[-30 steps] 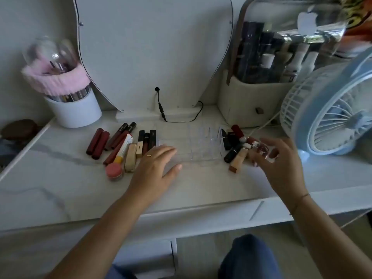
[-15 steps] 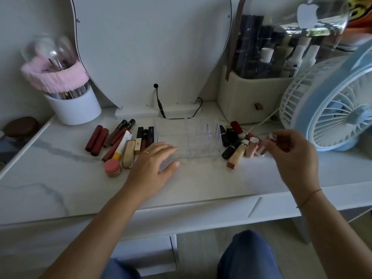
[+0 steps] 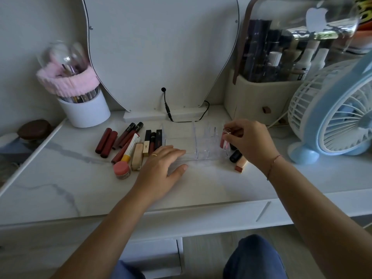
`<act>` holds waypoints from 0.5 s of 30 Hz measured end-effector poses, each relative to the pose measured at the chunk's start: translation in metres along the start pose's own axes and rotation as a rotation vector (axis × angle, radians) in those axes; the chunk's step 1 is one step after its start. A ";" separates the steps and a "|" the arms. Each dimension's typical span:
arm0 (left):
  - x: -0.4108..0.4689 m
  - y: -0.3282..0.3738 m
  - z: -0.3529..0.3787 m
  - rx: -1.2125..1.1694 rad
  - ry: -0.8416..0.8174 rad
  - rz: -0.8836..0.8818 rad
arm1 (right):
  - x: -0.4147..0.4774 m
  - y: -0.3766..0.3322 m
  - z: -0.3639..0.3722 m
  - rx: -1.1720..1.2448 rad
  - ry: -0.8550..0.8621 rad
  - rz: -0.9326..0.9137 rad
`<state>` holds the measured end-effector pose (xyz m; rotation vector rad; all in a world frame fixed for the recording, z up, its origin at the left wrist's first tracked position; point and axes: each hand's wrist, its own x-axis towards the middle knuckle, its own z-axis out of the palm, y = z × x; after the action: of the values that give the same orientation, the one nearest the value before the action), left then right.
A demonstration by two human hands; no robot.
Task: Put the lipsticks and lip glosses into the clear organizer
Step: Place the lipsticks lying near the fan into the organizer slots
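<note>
Right hand (image 3: 251, 143): fingers pinched on pink lip gloss (image 3: 223, 142), upright at clear organizer (image 3: 193, 141) right end | left hand (image 3: 161, 168): flat, empty, steadying organizer, mid-bench (image 3: 60, 178) | judged: tube light, rigid, slick; grip cap end | remaining lipsticks (image 3: 128, 143) lie left of organizer.

A home vanity corner, this. A marble-look desk (image 3: 60, 178) carries a mirror (image 3: 161, 47), a brush cup (image 3: 86, 111) and a cosmetics case (image 3: 261, 97). A blue fan (image 3: 342, 111) sits alongside.
</note>
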<state>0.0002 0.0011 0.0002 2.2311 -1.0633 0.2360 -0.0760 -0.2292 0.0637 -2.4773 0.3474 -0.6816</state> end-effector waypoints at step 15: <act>-0.001 0.000 0.000 -0.021 0.003 0.005 | -0.008 0.000 0.000 -0.048 -0.053 -0.033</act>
<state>-0.0004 0.0014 0.0002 2.2094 -1.0653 0.2290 -0.0832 -0.2258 0.0609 -2.5461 0.3065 -0.6269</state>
